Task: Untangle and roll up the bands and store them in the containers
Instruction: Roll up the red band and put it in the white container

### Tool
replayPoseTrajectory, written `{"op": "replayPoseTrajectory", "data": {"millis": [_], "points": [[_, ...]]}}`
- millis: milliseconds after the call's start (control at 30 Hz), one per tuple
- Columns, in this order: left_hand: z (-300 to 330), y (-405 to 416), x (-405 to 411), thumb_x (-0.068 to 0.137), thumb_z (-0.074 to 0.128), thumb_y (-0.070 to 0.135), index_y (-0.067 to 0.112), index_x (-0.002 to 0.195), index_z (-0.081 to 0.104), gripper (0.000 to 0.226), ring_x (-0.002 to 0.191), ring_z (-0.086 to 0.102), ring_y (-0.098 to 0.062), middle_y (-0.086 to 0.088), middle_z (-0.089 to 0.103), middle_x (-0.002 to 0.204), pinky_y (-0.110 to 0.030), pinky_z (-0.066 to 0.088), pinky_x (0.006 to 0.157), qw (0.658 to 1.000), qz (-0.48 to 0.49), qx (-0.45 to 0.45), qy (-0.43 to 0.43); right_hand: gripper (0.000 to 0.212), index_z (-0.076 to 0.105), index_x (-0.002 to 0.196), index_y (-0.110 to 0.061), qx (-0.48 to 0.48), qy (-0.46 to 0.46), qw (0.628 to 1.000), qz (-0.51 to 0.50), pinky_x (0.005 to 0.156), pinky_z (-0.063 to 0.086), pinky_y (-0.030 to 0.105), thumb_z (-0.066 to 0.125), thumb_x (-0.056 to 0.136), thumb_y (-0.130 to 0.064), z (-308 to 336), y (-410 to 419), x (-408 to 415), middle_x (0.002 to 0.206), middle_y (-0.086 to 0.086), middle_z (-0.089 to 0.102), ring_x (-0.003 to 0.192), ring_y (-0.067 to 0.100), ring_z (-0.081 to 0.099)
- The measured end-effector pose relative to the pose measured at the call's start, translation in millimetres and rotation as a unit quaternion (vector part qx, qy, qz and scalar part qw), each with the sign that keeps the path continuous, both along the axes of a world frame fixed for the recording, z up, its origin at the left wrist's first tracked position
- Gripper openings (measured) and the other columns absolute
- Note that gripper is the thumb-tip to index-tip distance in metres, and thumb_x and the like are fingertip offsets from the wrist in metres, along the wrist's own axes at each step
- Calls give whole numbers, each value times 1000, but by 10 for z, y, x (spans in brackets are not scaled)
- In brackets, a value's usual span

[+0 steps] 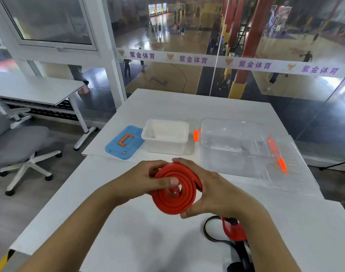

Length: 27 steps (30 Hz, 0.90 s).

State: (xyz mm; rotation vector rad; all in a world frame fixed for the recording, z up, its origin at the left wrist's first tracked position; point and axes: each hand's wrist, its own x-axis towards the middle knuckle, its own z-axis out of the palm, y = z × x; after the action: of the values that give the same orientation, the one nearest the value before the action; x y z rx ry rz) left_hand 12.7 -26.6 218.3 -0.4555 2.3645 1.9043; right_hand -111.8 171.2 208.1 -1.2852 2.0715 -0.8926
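A red band (176, 201) is wound into a flat coil and held above the white table (128, 232). My left hand (140, 181) grips the coil's left side, with the thumb lying across its centre. My right hand (210, 191) wraps the right edge, fingers curled round the outer turn. A black band (209, 232) and another red band (234, 231) lie tangled on the table under my right wrist. A white open container (165, 135) and a clear container (230, 134) with orange clips stand behind.
A blue lid (125, 142) with an orange handle lies left of the white container. A clear lid (285, 169) rests at the right. An office chair (20, 150) and a second desk (34, 89) stand to the left; a glass wall runs behind the table.
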Motion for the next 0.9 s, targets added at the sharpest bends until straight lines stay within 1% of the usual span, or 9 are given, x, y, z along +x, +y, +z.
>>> {"op": "replayPoseTrajectory", "data": {"millis": [167, 300, 367, 400, 500, 600, 700, 800, 900], "points": [[-96, 16, -3, 81, 83, 31, 21, 104, 76, 27, 93, 77, -21, -4, 80, 98, -33, 62, 83, 998, 46, -33, 23, 118, 23, 151, -62, -7, -8, 1000, -1, 102, 52, 30, 96, 64, -33, -75, -22, 45, 125, -27, 63, 112, 3, 63], [-214, 116, -34, 75, 76, 44, 17, 110, 75, 43, 89, 78, -21, -6, 81, 98, -28, 61, 69, 986, 156, 44, 48, 105, 23, 151, -65, 15, -16, 999, -26, 80, 46, 9, 91, 74, -42, -63, 82, -79, 93, -45, 56, 87, -9, 57], [-266, 157, -86, 77, 74, 47, 14, 114, 73, 49, 90, 79, -21, -7, 81, 99, -31, 62, 70, 973, 209, 82, 57, 100, 25, 151, -64, 9, -25, 999, -48, 78, 42, 4, 89, 78, -41, -61, 111, -113, 90, -55, 51, 87, -17, 55], [-285, 185, -116, 77, 74, 47, 14, 115, 72, 51, 91, 79, -21, -7, 81, 100, -32, 63, 71, 967, 227, 94, 61, 101, 24, 151, -64, 2, -29, 998, -54, 79, 42, 5, 89, 78, -39, -73, 106, -117, 93, -53, 52, 88, -17, 56], [-352, 276, -220, 78, 73, 50, 14, 116, 71, 53, 93, 78, -19, -7, 81, 100, -36, 65, 76, 947, 287, 127, 69, 107, 19, 151, -66, -18, -48, 996, -75, 75, 51, 11, 90, 78, -33, -146, 74, -92, 105, -22, 59, 86, 1, 64], [-456, 342, -334, 88, 70, 48, 11, 119, 69, 48, 98, 78, -23, -10, 80, 105, -44, 64, 86, 920, 343, 176, 70, 111, 19, 150, -68, -48, -62, 991, -111, 80, 60, 22, 91, 75, -32, -285, 53, -66, 112, -10, 58, 86, 11, 69], [-576, 424, -460, 93, 68, 45, 7, 119, 68, 46, 97, 78, -27, -13, 79, 105, -42, 64, 83, 885, 400, 224, 76, 114, 16, 152, -67, -66, -78, 985, -137, 81, 58, 19, 93, 72, -38, -459, 35, -3, 119, -11, 54, 89, 12, 69], [-672, 566, -576, 95, 65, 44, 5, 120, 66, 46, 93, 79, -27, -16, 78, 104, -36, 65, 77, 869, 436, 222, 73, 111, 12, 155, -64, -85, -83, 979, -167, 86, 56, 21, 88, 75, -49, -623, 8, 53, 124, -20, 44, 99, 1, 61], [-768, 707, -639, 98, 59, 49, 13, 124, 62, 45, 94, 78, -29, -14, 77, 108, -45, 62, 90, 872, 434, 222, 48, 107, 9, 159, -57, -96, -73, 974, -193, 97, 51, 23, 81, 80, -57, -734, -15, 46, 134, -23, 36, 113, -7, 54]]}}
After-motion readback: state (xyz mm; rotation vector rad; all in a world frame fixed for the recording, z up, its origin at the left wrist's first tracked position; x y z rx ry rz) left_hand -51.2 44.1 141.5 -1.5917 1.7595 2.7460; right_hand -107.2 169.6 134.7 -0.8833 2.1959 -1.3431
